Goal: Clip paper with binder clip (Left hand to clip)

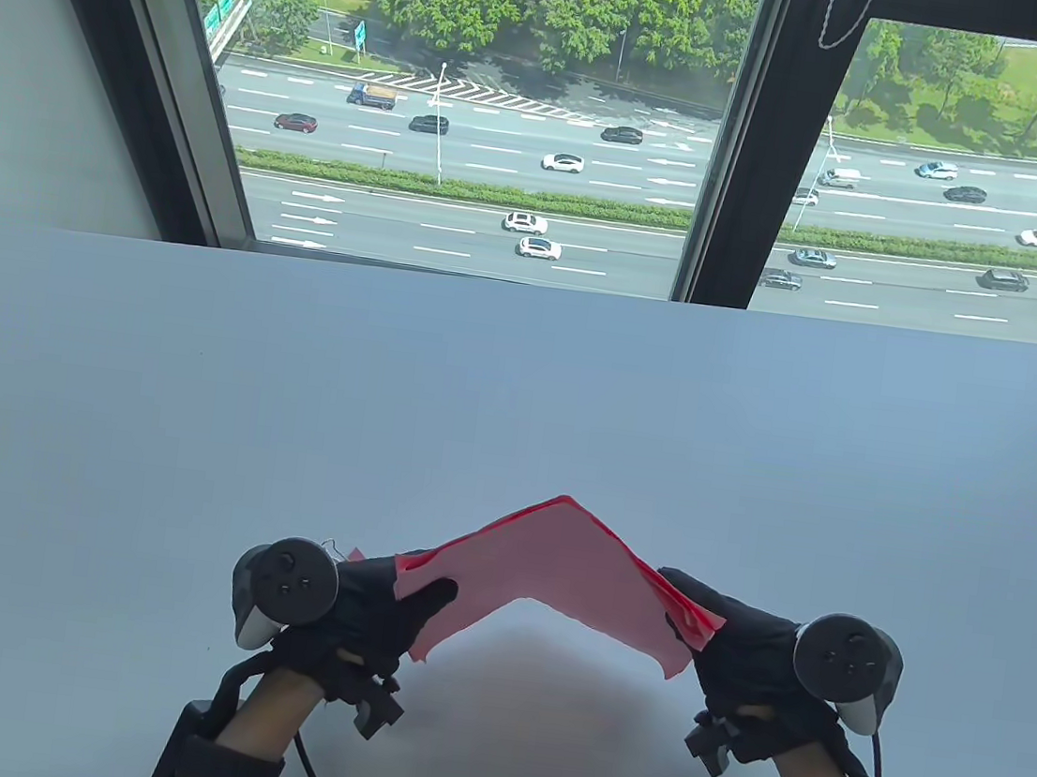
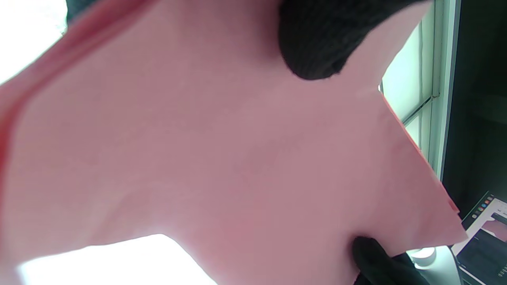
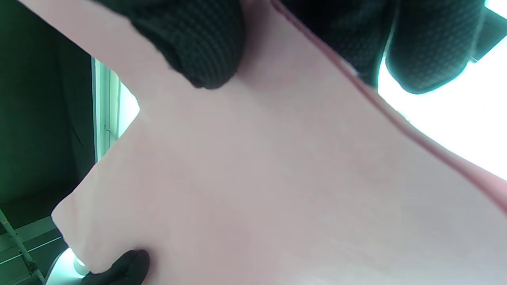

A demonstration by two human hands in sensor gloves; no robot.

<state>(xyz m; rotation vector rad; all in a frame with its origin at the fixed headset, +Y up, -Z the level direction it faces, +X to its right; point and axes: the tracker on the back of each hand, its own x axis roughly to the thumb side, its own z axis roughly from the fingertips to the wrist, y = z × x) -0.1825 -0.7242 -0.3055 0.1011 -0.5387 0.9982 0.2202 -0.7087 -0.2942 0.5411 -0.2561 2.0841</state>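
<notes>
A stack of red and pink paper (image 1: 554, 563) is held above the table, bowed upward in an arch with its peak away from me. My left hand (image 1: 398, 596) grips its left end, thumb on the pink face. My right hand (image 1: 716, 625) grips its right end. In the left wrist view the pink paper (image 2: 222, 158) fills the frame with a gloved fingertip (image 2: 317, 47) pressing on it. In the right wrist view the paper (image 3: 277, 178) is pinched under gloved fingers (image 3: 198, 43). No binder clip shows in any view.
The white table (image 1: 518, 389) runs back to a window edge with a road far below. The paper's shadow falls on the table under the arch. A monitor corner (image 2: 487, 229) shows in the left wrist view.
</notes>
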